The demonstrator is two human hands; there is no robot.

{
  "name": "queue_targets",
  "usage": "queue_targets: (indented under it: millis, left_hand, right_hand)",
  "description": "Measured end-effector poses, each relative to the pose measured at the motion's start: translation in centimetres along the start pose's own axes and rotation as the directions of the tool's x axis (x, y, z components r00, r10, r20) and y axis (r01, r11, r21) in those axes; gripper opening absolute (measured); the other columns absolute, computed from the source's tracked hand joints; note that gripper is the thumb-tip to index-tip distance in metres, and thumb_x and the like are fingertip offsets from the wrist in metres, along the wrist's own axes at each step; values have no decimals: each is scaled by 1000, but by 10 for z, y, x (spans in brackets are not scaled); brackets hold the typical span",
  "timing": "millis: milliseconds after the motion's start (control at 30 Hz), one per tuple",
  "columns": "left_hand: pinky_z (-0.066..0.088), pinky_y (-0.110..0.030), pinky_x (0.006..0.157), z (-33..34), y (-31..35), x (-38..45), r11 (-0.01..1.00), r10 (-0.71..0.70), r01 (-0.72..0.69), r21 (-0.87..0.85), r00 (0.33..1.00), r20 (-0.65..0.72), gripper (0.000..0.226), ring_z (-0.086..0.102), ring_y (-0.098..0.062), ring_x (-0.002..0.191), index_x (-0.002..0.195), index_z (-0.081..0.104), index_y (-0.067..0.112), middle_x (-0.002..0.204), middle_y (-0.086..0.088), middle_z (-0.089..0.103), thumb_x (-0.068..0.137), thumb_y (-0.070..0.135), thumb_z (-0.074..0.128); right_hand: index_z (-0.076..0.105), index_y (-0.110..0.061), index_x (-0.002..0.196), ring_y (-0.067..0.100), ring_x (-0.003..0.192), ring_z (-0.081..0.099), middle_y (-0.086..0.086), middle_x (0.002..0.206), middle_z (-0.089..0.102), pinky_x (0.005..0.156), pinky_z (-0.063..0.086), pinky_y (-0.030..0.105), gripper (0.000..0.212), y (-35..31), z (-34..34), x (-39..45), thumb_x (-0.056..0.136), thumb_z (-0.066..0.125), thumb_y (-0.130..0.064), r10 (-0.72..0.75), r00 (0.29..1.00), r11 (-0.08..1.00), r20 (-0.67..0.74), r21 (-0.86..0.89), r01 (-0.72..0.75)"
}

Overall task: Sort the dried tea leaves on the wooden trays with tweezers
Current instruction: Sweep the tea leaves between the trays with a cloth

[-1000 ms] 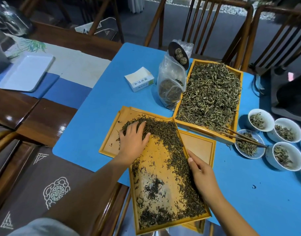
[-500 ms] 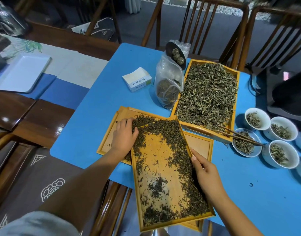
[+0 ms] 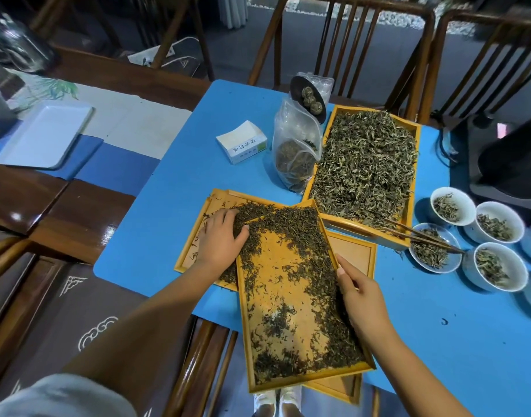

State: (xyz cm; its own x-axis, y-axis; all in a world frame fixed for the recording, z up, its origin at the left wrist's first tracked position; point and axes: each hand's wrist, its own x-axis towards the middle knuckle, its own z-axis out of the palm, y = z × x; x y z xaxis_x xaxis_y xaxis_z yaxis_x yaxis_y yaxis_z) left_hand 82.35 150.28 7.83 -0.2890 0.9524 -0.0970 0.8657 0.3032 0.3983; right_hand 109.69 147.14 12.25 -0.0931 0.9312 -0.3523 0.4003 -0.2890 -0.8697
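Wooden top tray (image 3: 291, 296) lay tilted over another; right hand (image 3: 363, 299) gripped its 3 o'clock rim. Left hand (image 3: 222, 239), fingers spread, pressed dark leaves (image 3: 294, 230) at 11 o'clock, perhaps raking them. Tweezers (image 3: 420, 237) rested at 2 o'clock across a bowl (image 3: 432, 252).

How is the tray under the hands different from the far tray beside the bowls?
The near tray holds dark leaves with bare wood showing; the far tray is covered by paler leaves. The near tray is tilted over another tray; the far tray lies lower, with tweezers across its corner. Both are wooden.
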Motion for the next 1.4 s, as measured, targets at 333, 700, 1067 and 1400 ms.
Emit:
queue_targets:
  millis: [333,700,1067,1400]
  left_hand:
    - [-1,-49,114,13,78,-39,912,409,-402,-78,892,192,69,4,-11,143,142,20,38,155,6,16,83,73,26]
    - [-20,-55,109,39,93,-68,830,490,-545,121,815,310,82,-33,-14,136,144,-16,39,150,3,-29,79,80,14]
    - [-15,-56,109,40,103,-27,903,377,-405,147,908,181,79,-16,-18,142,147,1,36,158,-1,-3,80,77,8]
    - [15,-49,112,36,97,-7,906,408,-416,76,908,95,46,24,-18,139,135,40,32,147,2,36,95,53,31]
  right_hand:
    - [52,-21,133,4,122,39,-5,136,51,100,28,20,36,4,-9,-9,98,44,-20,41,999,999,-17,28,-40]
    - [51,-24,133,2,119,41,-11,130,50,98,32,23,35,4,-11,-12,99,43,-22,64,997,991,-37,120,-59]
    - [52,-29,131,-6,116,41,-26,122,47,92,30,9,34,5,-9,-21,98,45,-23,19,1000,997,12,81,-20]
    - [53,-26,130,-7,113,45,-28,119,50,89,29,6,34,4,-11,-17,98,44,-20,9,1000,993,9,115,-10]
